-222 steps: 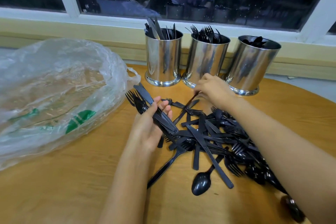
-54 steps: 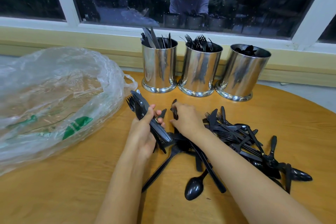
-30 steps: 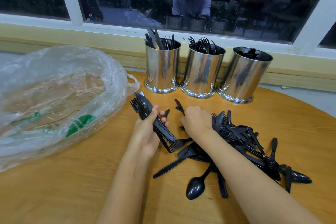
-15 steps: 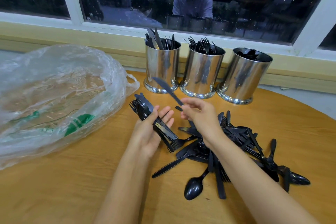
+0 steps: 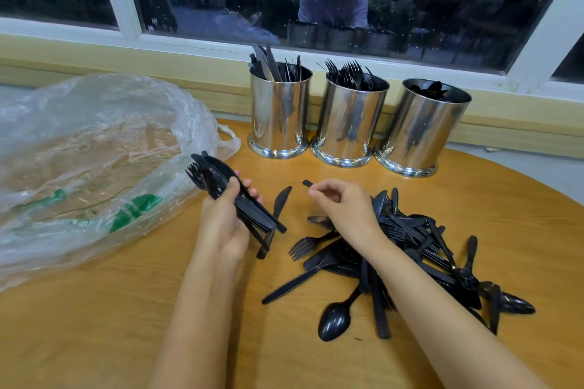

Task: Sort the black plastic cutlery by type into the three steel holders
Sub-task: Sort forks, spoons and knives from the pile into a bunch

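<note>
Head view, left hand (image 5: 222,224) clasping cutlery bundle (image 5: 218,178), right hand (image 5: 344,208) apparently pinching a handle (image 5: 307,182)

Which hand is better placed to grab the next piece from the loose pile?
Right, probably. The right hand sits at the pile, pinching one black handle. The left hand is full, gripping a bundle away from it.

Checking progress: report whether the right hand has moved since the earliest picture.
Yes. The right hand, earlier at the base of the middle holder, is now nearer the person, beside the pile, pinching a handle.
</note>
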A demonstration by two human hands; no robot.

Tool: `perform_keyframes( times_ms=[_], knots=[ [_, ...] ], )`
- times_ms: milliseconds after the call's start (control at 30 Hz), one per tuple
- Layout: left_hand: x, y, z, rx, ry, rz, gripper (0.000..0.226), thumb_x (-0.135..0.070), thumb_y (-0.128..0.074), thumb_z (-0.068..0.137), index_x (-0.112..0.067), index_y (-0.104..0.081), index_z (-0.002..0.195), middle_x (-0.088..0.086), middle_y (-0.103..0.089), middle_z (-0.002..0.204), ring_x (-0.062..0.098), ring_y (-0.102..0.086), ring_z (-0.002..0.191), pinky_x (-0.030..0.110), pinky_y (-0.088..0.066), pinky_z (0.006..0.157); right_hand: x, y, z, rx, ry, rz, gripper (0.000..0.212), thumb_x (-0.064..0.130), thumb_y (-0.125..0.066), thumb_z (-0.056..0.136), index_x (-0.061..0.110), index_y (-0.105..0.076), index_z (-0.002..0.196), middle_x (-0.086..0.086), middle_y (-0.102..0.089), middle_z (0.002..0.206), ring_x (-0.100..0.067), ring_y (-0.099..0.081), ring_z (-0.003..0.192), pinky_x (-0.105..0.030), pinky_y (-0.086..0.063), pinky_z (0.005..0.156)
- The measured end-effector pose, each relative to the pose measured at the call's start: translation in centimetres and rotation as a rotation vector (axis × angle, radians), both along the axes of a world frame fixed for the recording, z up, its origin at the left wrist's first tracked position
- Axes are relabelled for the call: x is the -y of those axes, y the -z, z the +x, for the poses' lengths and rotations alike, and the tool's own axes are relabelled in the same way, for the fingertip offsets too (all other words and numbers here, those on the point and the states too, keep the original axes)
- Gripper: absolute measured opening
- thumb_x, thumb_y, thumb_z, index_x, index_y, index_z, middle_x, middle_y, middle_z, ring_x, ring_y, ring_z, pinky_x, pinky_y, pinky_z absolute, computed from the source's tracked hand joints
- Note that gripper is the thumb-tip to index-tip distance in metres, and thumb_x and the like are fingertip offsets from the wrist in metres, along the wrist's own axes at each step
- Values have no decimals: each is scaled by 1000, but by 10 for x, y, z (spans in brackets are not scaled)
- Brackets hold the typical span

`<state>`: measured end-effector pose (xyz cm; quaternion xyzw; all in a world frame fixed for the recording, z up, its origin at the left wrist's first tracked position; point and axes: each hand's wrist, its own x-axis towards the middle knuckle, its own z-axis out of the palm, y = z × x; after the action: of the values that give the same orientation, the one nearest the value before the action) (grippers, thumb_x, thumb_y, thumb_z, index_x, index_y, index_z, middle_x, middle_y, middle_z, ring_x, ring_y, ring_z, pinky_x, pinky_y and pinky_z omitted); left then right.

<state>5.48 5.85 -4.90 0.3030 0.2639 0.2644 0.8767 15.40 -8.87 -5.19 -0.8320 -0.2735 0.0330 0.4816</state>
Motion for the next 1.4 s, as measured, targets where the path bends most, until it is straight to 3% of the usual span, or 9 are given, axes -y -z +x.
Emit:
perform_keyframes(
  times_ms=[133,267,400,633,800,933,1033,1233,1400],
  knots=[
    [-7,0,-1,6,-31,-10,14,-15,-46,103,-14,-58,97,-2,-60,73,11,-55,62,29,-49,64,-7,9,8,73,-92,-194,14,19,-60,95,20,-70,105,12,-61,85,1,-50,72,-15,-43,70],
    [-9,1,-2,15,-33,-4,16,-15,-45,103,-16,-58,93,-3,-59,72,10,-56,60,28,-49,65,-22,15,-1,281,-349,-440,33,26,-49,100,24,-58,132,1,-62,107,-12,-49,101,-32,-45,88],
    [-6,-1,-2,0,-35,-12,17,-14,-46,103,-15,-59,93,-2,-59,71,11,-56,63,29,-49,68,-32,16,-2,383,-421,-613,37,37,-40,102,20,-60,129,-4,-55,108,-18,-43,110,-39,-44,89],
    [-2,-3,-3,-16,-16,-26,16,-13,-47,102,-14,-61,93,-1,-60,71,11,-57,64,30,-51,70,-34,16,6,317,-298,-533,36,29,-48,101,16,-56,133,-4,-61,123,-22,-47,118,-40,-43,98],
    [-1,-3,-2,-17,-6,-36,16,-13,-47,102,-13,-61,95,-1,-60,72,11,-57,64,30,-51,69,-33,23,-5,419,-174,-596,38,34,-55,97,11,-60,126,-4,-57,118,-22,-45,117,-32,-43,89],
    [0,-2,-2,-13,7,-45,15,-12,-47,102,-13,-60,97,0,-60,74,12,-57,65,30,-51,69,-36,31,-2,502,-90,-654,20,14,-54,98,13,-68,112,-3,-60,110,-21,-44,110,-27,-39,73],
    [1,-2,-2,-25,12,-40,14,-12,-47,102,-13,-61,97,1,-60,76,12,-58,67,30,-51,69,-37,31,3,494,-46,-666,25,1,-56,92,17,-68,108,-2,-64,105,-22,-46,107,-27,-36,75],
    [3,-2,-1,-6,63,-50,13,-12,-48,102,-11,-61,100,1,-63,74,12,-61,64,31,-53,70,-44,14,17,146,-177,-733,19,13,-51,98,10,-60,115,-11,-60,114,-30,-50,113,-45,-45,95],
    [4,0,0,-21,98,-49,10,-10,-51,100,-7,-60,97,4,-67,76,16,-65,69,35,-53,74,-45,5,16,209,-141,-682,17,20,-48,100,13,-62,103,-4,-63,102,-25,-53,103,-42,-48,90]
  ],
)
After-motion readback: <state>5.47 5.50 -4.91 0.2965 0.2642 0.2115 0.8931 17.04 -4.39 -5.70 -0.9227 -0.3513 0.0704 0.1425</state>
